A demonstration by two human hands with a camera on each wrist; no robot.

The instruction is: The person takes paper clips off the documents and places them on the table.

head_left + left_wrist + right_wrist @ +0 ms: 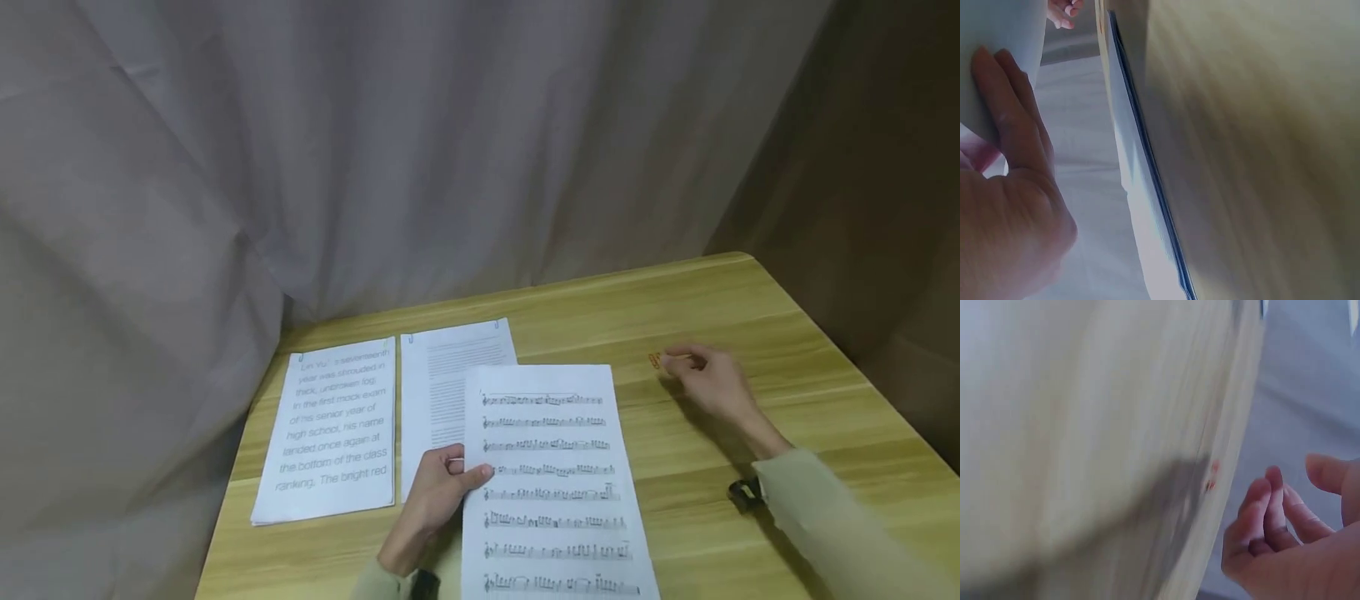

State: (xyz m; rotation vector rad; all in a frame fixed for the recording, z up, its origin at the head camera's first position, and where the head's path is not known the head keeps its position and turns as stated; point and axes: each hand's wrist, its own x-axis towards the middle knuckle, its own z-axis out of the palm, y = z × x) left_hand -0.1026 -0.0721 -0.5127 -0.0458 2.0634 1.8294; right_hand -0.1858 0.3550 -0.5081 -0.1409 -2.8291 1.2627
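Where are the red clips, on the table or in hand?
On the table; the right wrist view shows clips apart from the right hand.

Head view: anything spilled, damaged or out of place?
Nothing stands out: no visible spill or damage. The large-print stack and lined stack lie side by side; the held sheet music merely hides part of the latter.

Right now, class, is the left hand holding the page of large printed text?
No, the left hand grips the sheet music, while the page of large printed text lies on the table.

L grip [1013, 209] on ppr [1005, 28]
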